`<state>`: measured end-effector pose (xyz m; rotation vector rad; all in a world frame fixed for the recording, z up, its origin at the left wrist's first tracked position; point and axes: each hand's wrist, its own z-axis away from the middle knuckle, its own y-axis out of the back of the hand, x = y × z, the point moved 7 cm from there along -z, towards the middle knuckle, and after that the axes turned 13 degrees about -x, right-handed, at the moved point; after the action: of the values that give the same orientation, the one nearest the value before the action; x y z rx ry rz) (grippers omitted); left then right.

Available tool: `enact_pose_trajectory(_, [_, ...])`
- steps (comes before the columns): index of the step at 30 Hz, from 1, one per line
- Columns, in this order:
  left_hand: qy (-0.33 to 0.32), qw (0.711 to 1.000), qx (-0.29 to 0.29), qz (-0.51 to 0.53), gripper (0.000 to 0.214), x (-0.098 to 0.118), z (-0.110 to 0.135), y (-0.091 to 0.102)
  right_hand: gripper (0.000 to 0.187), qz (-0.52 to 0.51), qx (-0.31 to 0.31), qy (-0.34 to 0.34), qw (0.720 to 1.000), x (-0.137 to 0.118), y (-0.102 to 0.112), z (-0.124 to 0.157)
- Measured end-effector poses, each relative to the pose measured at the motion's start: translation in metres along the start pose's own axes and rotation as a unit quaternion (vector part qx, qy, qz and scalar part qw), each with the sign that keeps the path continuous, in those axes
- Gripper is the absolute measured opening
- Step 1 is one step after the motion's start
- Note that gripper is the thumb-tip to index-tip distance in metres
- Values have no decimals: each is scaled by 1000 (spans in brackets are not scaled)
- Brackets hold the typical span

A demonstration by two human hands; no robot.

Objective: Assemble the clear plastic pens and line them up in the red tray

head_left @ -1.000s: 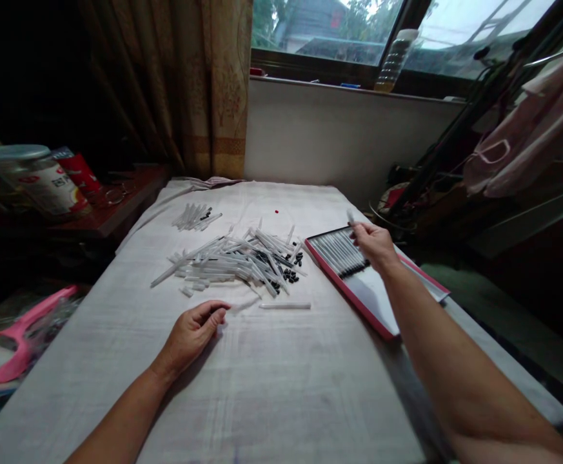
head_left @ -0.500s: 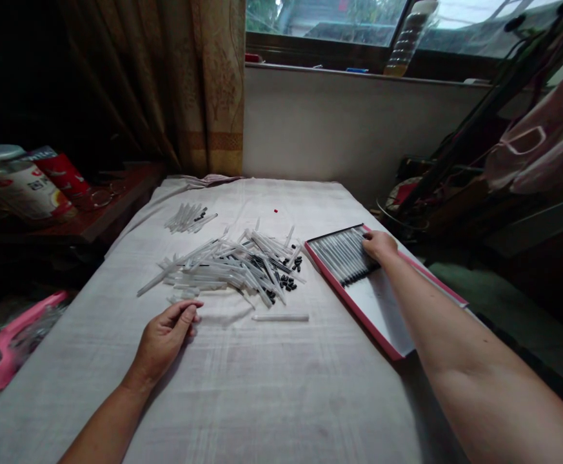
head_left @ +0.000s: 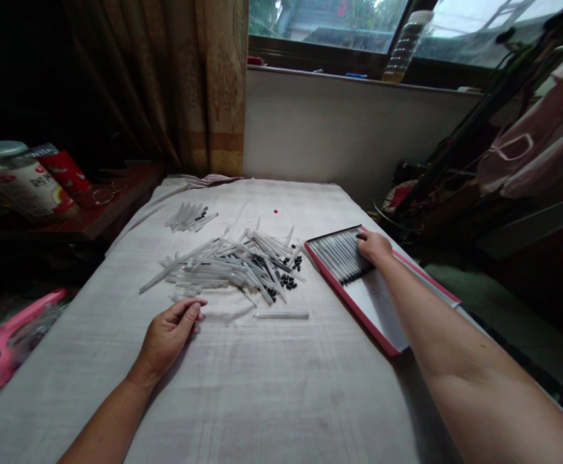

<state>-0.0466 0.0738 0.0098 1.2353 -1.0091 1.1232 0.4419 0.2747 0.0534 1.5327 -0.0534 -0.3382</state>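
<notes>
My right hand (head_left: 375, 247) reaches into a shallow red-edged box (head_left: 365, 322), its fingers closed on a pen at the right end of a row of clear pens with black tips (head_left: 340, 252). The fingers partly hide that pen. My left hand (head_left: 172, 332) rests on the cloth with thumb and fingers curled together, and nothing shows in it. Just beyond it lies a loose pile of clear pen barrels (head_left: 213, 270) with dark refills among them. Small black caps (head_left: 288, 281) are scattered at the pile's right side. One single clear barrel (head_left: 282, 315) lies apart in front.
A smaller group of barrels (head_left: 189, 217) and a tiny red piece (head_left: 275, 211) lie farther back on the white cloth (head_left: 242, 399). Jars (head_left: 20, 180) stand on a dark side table at left. A pink-handled item (head_left: 8, 348) sits below the left edge.
My right hand has shifted slightly left over the row of pens in the box. My left hand stays almost where it was. The camera view has moved a little.
</notes>
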Motion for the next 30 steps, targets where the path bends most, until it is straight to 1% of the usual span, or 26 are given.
enact_pose_trajectory(2, [-4,1000,-2,-2,53,2,0,-1,36,-2,4,2,1000,-10,4,9])
enact_pose_trajectory(4, [-9,1000,-1,-5,53,5,1,-1,36,-12,12,22,1000,-27,8,22])
enact_pose_trajectory(5, [-11,1000,0,-6,53,7,2,-1,35,-22,17,43,999,-39,11,30])
enact_pose_trajectory(7, [-15,1000,1,-7,53,9,2,-2,34,-47,16,111,993,-70,13,51])
enact_pose_trajectory(10, [-20,1000,-7,-7,54,10,2,-3,30,-62,-22,220,973,-117,8,90])
enact_pose_trajectory(12, [-23,1000,-13,-7,55,9,1,-3,27,-57,-55,256,963,-140,1,116])
enact_pose_trajectory(14, [-27,999,-18,-10,56,7,1,-3,25,-43,-113,278,953,-154,-9,138])
enact_pose_trajectory(17, [-34,999,-23,-18,58,8,1,-3,23,-25,-195,297,935,-160,-23,166])
enact_pose_trajectory(20, [-38,998,-28,-30,59,8,1,-4,20,-1,-249,293,923,-152,-35,185])
enact_pose_trajectory(21, [-38,998,-32,-39,58,8,1,-5,19,12,-255,293,921,-149,-37,190])
enact_pose_trajectory(23, [-44,996,-38,-72,56,9,1,-6,19,35,-247,295,922,-145,-40,197])
enact_pose_trajectory(25, [-81,986,-32,-142,47,15,4,-8,16,46,-226,301,925,-144,-41,202])
enact_pose_trajectory(27, [-158,959,-18,-236,37,28,12,-14,17,42,-211,312,925,-149,-39,209])
enact_pose_trajectory(29, [-251,913,-8,-322,30,43,23,-25,17,18,-206,340,917,-160,-38,219])
enact_pose_trajectory(30, [-289,889,-9,-355,31,48,28,-32,17,2,-204,359,911,-168,-37,224])
